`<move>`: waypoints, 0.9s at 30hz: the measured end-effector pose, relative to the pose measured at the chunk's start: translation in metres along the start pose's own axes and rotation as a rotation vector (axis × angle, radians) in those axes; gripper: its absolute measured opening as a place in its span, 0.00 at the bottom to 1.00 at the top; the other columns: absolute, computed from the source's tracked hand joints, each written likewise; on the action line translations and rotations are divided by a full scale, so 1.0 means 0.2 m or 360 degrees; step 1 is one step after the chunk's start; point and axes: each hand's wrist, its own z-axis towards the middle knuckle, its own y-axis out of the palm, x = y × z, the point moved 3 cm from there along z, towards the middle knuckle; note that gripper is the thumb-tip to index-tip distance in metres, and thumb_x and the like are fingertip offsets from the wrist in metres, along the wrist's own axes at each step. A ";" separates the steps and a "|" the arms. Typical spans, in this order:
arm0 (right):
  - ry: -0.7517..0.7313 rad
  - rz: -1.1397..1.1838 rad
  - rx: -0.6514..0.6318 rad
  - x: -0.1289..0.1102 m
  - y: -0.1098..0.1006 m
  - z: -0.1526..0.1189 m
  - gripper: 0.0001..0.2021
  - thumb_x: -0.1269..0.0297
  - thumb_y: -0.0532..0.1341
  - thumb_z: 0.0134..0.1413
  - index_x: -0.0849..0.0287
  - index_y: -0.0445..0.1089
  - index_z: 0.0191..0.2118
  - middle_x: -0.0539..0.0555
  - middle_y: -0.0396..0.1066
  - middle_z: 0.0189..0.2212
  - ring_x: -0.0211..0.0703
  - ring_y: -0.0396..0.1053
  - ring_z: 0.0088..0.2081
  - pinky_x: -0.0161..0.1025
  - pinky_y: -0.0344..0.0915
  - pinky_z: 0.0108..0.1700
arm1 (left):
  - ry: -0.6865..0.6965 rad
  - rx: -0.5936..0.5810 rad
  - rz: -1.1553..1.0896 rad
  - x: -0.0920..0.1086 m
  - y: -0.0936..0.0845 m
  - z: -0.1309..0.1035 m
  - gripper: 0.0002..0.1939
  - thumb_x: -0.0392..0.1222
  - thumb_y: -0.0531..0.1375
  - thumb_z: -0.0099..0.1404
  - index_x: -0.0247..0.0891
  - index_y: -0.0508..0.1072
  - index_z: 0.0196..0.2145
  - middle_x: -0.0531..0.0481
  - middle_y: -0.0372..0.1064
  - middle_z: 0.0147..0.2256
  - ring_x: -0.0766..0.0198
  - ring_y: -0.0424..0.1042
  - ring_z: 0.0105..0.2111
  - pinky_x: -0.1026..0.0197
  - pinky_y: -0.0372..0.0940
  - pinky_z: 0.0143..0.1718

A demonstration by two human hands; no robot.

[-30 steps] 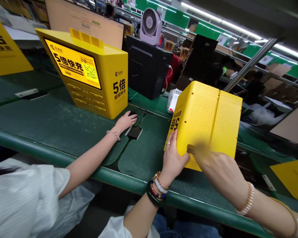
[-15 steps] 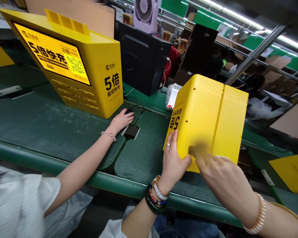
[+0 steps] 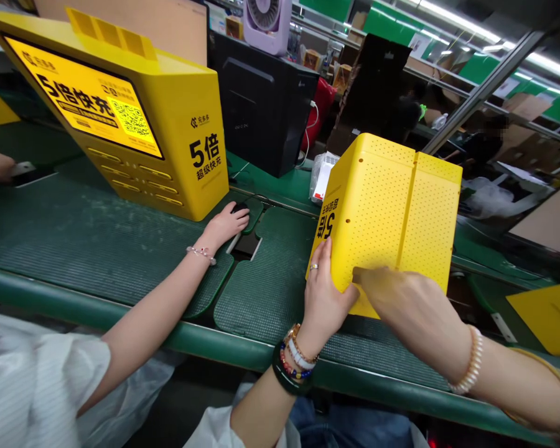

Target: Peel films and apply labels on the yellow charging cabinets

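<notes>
A yellow power-bank cabinet (image 3: 385, 205) with a perforated face stands tilted on the green belt, its printed side upside down. My left hand (image 3: 325, 289) grips its near left corner, fingers on the printed side and thumb toward the perforated face. Close by, my right hand (image 3: 399, 295) is in front of the lower part of that face. Motion smears its fingers, and whether they hold anything is not visible. To the left, a second yellow cabinet (image 3: 210, 106) has a lit screen. A co-worker's hand (image 3: 226, 227) rests on a black computer mouse (image 3: 239, 208) beside it.
Behind the belt (image 3: 144, 249) stands a black computer tower (image 3: 261, 106) with a purple fan (image 3: 267, 25) on top. A plastic-wrapped white packet (image 3: 324, 177) lies behind my cabinet. Another yellow cabinet (image 3: 548, 317) is at the right. A metal post (image 3: 480, 93) slants up.
My right hand has shifted slightly left and up across the perforated face, still blurred. Another hand has come into view at the far left. My left hand keeps its hold.
</notes>
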 end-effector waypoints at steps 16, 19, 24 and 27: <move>-0.0446 -0.0042 0.0310 0.08 0.07 0.06 0.06 0.78 0.59 0.56 0.62 0.72 0.35 0.54 0.72 0.27 0.46 0.72 0.26 0.40 0.56 0.26 | -0.0060 0.0012 -0.0007 0.00 -0.02 0.03 0.47 0.32 0.60 0.52 0.39 0.50 0.68 0.41 0.51 0.67 0.52 0.51 0.69 0.47 0.50 0.71; -0.0394 0.0044 0.0253 0.08 0.08 0.09 0.05 0.77 0.60 0.58 0.63 0.72 0.36 0.54 0.72 0.28 0.46 0.73 0.28 0.39 0.55 0.26 | -0.0055 0.0015 0.0017 0.00 -0.02 0.06 0.46 0.32 0.60 0.53 0.37 0.50 0.68 0.39 0.51 0.67 0.51 0.51 0.69 0.47 0.50 0.70; -0.0117 0.0184 0.0396 0.12 0.06 -0.08 0.05 0.71 0.59 0.63 0.64 0.71 0.37 0.57 0.72 0.28 0.44 0.72 0.30 0.36 0.59 0.29 | 0.0025 0.0012 0.0028 0.01 -0.04 0.00 0.45 0.34 0.58 0.54 0.36 0.50 0.68 0.38 0.51 0.67 0.50 0.50 0.69 0.45 0.47 0.71; -0.0037 0.0233 0.0535 0.24 0.18 -0.35 0.06 0.68 0.59 0.62 0.64 0.71 0.35 0.58 0.72 0.27 0.43 0.72 0.30 0.35 0.63 0.31 | 0.0077 -0.0030 0.0025 -0.06 -0.07 -0.14 0.44 0.36 0.58 0.56 0.40 0.47 0.69 0.41 0.47 0.69 0.51 0.47 0.70 0.45 0.44 0.71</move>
